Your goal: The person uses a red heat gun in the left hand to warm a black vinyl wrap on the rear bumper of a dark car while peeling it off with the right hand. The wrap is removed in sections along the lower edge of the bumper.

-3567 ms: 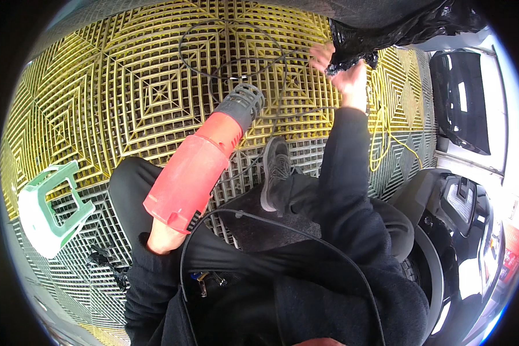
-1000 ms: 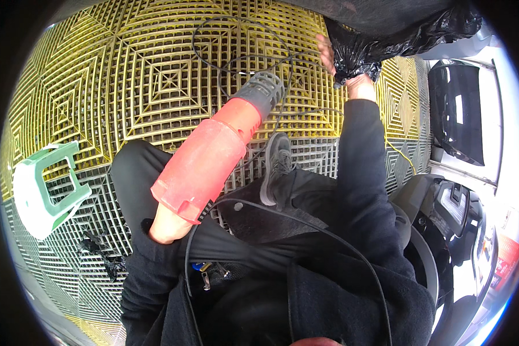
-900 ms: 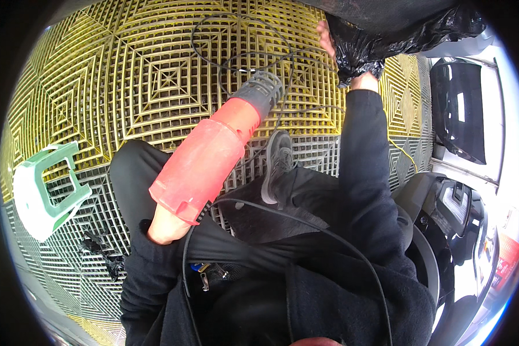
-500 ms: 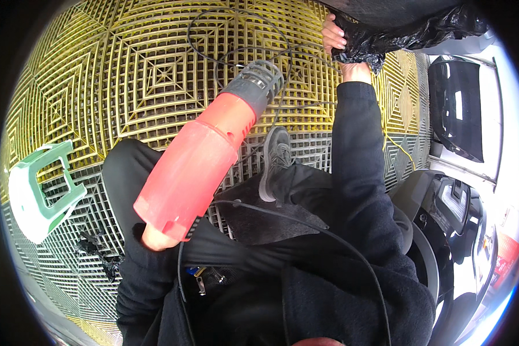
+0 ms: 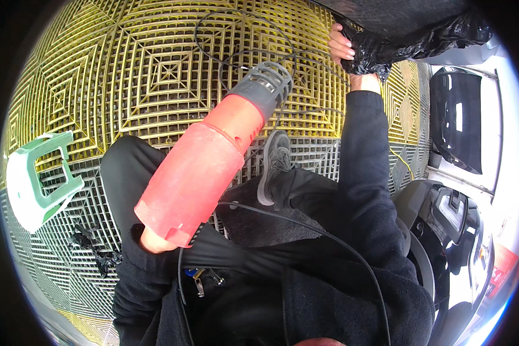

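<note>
A red heat gun with a black caged nozzle points up and to the right across my lap. My left hand holds it from below; the gun's body covers most of the fingers. At the upper right, my right hand grips crumpled black plastic film along the edge of a dark panel. Some of its fingers show curled at the film's left side, while the palm is covered. The nozzle is apart from the film, lower and to the left.
Grid floor tiles surround me. A green-and-white stool stands at left, near black film scraps. A black cable crosses my lap, with more cable looped on the floor. Car parts stand at right.
The heat gun's nozzle has shifted slightly to the right. My right hand, still on the film, appears a little lower and farther right; the view has also moved slightly.
</note>
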Available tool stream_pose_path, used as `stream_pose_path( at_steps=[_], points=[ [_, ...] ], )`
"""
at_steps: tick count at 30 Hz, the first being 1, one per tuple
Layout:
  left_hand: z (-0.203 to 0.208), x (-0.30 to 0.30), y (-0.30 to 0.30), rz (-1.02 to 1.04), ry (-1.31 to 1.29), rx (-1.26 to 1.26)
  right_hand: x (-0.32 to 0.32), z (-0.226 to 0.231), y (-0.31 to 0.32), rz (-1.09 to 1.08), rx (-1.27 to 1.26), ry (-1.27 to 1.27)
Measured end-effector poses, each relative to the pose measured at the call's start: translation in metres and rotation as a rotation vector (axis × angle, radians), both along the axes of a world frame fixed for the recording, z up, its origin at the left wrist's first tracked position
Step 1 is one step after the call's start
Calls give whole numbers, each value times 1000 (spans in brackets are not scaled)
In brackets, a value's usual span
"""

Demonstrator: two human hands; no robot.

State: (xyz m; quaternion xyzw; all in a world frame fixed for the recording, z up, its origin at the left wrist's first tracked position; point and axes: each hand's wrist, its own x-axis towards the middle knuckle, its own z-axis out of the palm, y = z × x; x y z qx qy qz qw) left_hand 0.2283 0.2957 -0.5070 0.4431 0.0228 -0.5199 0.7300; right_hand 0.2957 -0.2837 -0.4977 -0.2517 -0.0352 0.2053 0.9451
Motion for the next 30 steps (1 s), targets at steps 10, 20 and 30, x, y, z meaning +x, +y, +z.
stream_pose_path(
  at_steps=[10,20,30],
  points=[
    [3,-2,5,-76,-116,-67,-2,1,-8,130,53,-7],
    [2,-1,-4,25,65,-151,-6,1,-6,123,21,5],
    [-12,8,-15,62,281,-248,-78,27,33,-1353,-721,411]
  ],
)
